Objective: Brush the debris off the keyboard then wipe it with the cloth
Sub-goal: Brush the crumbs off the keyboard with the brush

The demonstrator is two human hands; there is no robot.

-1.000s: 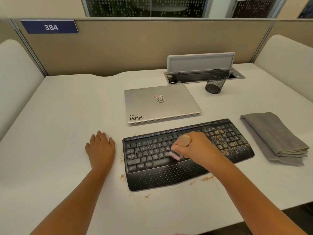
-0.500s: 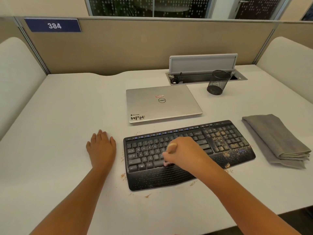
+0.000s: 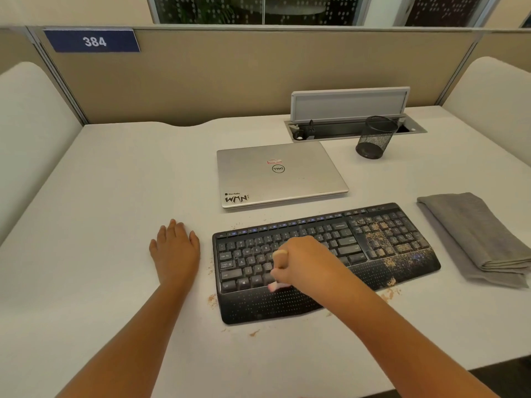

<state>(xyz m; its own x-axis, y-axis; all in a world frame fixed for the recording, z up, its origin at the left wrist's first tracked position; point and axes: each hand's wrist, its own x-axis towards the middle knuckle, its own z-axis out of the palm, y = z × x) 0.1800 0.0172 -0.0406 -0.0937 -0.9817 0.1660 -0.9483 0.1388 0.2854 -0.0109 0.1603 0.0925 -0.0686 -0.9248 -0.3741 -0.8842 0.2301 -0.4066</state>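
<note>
Black keyboard lies just before the laptop; right hand grips a brush on its lower keys, left hand flat beside it. Brushing step underway; next, sweep the crumbs at its right end. Cloth waits beyond that end.

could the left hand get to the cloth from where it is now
Probably not easily. The left hand lies flat on the desk left of the keyboard; the cloth is past its right end, with the right hand and brush between.
</note>
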